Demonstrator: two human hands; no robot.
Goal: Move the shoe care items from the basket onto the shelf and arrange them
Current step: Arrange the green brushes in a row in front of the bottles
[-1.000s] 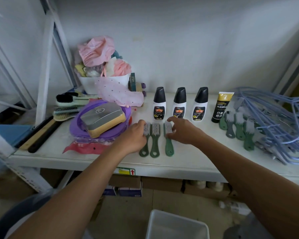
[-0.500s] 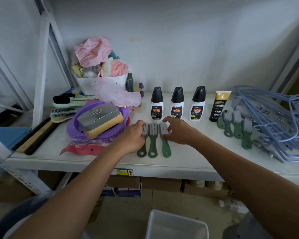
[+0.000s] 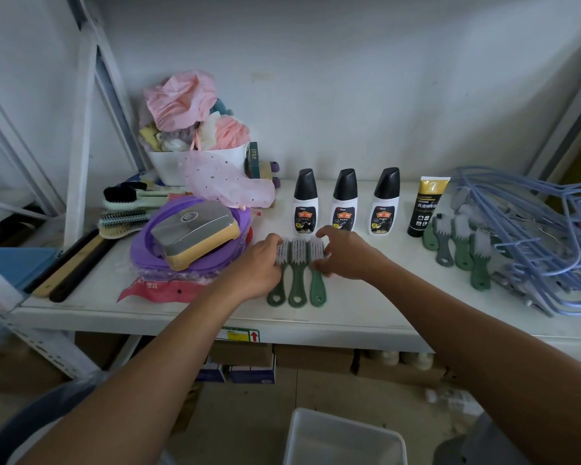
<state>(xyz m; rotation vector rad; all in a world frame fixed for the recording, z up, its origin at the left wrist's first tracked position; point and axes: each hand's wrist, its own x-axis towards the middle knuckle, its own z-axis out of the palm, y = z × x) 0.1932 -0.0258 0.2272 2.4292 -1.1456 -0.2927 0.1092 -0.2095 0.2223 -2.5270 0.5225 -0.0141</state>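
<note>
Centre frame: three green brushes (image 3: 297, 263) lay side by side on the shelf (image 3: 366, 307), long axes running top to bottom, handles toward the lower edge. The left hand (image 3: 259, 266) pressed the leftmost head, grip unclear. The right hand (image 3: 349, 255) curled round the rightmost head. Both hands were equally near.

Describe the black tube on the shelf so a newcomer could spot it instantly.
On the white shelf, find the row of three white bottles near the back. The tube stands just right of them; it alone is black with a gold top.
</note>
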